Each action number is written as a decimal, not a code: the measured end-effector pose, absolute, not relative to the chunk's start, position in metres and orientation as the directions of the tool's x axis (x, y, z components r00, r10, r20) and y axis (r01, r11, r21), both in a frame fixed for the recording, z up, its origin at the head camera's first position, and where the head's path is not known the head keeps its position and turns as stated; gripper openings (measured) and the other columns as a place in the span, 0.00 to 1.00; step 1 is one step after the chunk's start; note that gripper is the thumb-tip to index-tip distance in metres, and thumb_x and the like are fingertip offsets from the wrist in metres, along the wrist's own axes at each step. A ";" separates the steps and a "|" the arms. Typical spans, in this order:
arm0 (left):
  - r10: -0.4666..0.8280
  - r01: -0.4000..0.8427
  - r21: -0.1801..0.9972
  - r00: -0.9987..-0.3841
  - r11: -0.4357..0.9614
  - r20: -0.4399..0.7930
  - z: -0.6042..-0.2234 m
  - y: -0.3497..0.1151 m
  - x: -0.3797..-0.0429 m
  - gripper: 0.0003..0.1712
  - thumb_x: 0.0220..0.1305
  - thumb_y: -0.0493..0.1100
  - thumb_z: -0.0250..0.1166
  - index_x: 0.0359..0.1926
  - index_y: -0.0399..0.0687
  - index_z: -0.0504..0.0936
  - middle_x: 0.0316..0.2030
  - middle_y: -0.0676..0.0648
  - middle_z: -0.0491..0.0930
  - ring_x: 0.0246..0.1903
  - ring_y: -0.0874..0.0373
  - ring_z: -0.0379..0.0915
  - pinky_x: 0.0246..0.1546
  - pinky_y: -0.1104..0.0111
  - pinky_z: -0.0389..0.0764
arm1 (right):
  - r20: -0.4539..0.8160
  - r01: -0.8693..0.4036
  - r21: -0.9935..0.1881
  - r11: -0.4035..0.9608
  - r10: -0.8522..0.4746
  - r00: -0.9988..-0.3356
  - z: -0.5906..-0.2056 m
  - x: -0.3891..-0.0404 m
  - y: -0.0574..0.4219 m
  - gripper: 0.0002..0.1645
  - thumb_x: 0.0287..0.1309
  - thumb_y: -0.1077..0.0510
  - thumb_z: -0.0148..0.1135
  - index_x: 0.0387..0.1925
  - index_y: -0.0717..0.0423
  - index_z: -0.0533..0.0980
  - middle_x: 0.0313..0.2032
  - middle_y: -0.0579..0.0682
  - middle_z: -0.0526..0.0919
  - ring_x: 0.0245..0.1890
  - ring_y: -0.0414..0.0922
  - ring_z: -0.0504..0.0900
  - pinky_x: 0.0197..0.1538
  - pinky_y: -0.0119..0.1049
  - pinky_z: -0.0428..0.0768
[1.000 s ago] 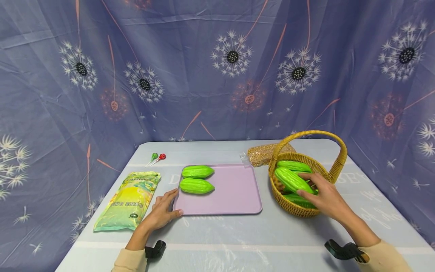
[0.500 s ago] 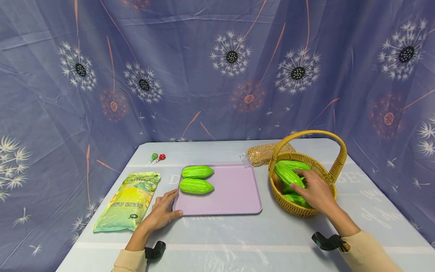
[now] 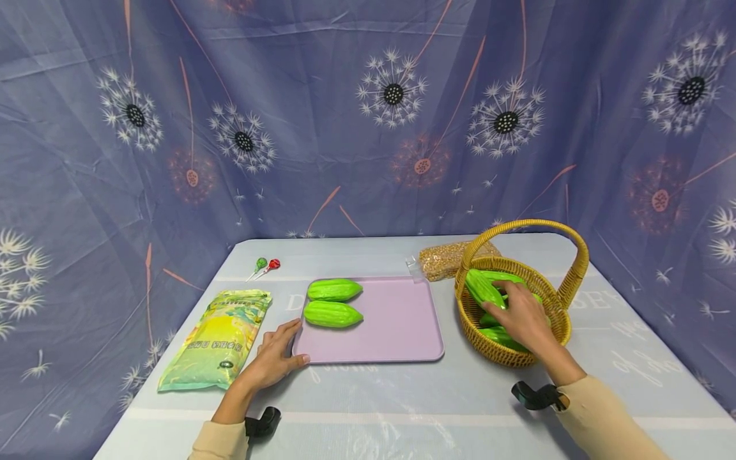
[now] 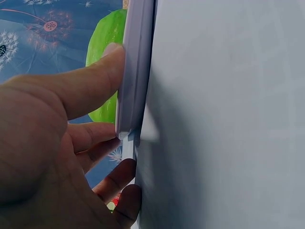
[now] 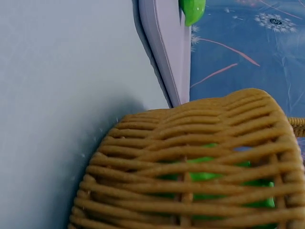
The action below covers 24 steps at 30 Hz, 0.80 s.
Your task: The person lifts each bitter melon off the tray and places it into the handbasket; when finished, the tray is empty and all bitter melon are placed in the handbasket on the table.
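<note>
In the head view my right hand [image 3: 524, 319] reaches into a wicker basket [image 3: 489, 350] and grips one end of a bright green bitter melon [image 3: 482, 287] between thumb and fingers. More bitter melons lie beneath and around it, partly covered by the hand. The right wrist view shows mostly the basket's woven side [image 5: 190, 162], with green showing through its gaps. At the left, my left hand [image 3: 277, 358] touches the near left corner of a lilac tray [image 3: 397, 326]. In the left wrist view its thumb [image 4: 102, 76] lies on the rim. Two bitter melons [image 3: 333, 314] lie side by side on the tray's left part.
A yellow-green printed bag [image 3: 221, 338] lies left of the left hand. Behind it are a green lollipop [image 3: 261, 263] and a red lollipop [image 3: 274, 263]. A clear pack of tan grains [image 3: 439, 262] lies behind the tray, beside the basket, whose tall handle [image 3: 529, 223] arches above it.
My right hand has moved left inside the basket, and the gripped bitter melon has shifted left and back with it. The left hand, the tray and its two melons stay put.
</note>
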<state>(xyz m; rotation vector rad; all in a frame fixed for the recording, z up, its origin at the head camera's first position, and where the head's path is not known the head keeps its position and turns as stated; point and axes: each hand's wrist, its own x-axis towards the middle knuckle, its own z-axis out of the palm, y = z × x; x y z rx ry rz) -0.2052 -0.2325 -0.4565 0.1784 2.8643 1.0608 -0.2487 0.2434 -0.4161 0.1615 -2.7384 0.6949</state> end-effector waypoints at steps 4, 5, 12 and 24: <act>0.136 0.076 0.653 -0.990 0.753 -0.041 -0.457 -0.232 -0.205 0.45 0.55 0.50 0.68 0.70 0.46 0.59 0.71 0.45 0.56 0.60 0.47 0.52 0.54 0.49 0.54 | 0.320 -0.169 -0.451 0.876 -0.018 -0.947 -0.418 -0.253 0.240 0.33 0.56 0.50 0.65 0.59 0.63 0.68 0.52 0.69 0.74 0.53 0.65 0.71 0.46 0.63 0.68; 0.135 0.076 0.652 -0.990 0.754 -0.042 -0.457 -0.232 -0.205 0.45 0.55 0.50 0.68 0.70 0.46 0.59 0.71 0.45 0.56 0.60 0.47 0.52 0.54 0.49 0.55 | 0.318 -0.165 -0.450 0.878 -0.015 -0.948 -0.419 -0.253 0.240 0.34 0.55 0.50 0.65 0.59 0.63 0.68 0.52 0.69 0.74 0.52 0.65 0.71 0.45 0.62 0.68; 0.135 0.074 0.653 -0.990 0.754 -0.043 -0.458 -0.233 -0.206 0.45 0.55 0.50 0.68 0.70 0.46 0.59 0.71 0.45 0.56 0.60 0.46 0.52 0.55 0.49 0.54 | 0.300 -0.147 -0.449 0.882 -0.007 -0.954 -0.420 -0.256 0.236 0.34 0.56 0.49 0.64 0.59 0.62 0.68 0.52 0.70 0.74 0.50 0.65 0.73 0.44 0.60 0.70; 0.137 0.081 0.650 -0.990 0.756 -0.035 -0.460 -0.234 -0.207 0.45 0.55 0.49 0.68 0.70 0.47 0.59 0.71 0.46 0.56 0.60 0.47 0.52 0.54 0.49 0.55 | 0.282 -0.182 -0.468 0.865 -0.049 -0.958 -0.421 -0.257 0.230 0.37 0.55 0.49 0.65 0.61 0.64 0.66 0.53 0.69 0.73 0.47 0.63 0.75 0.42 0.56 0.73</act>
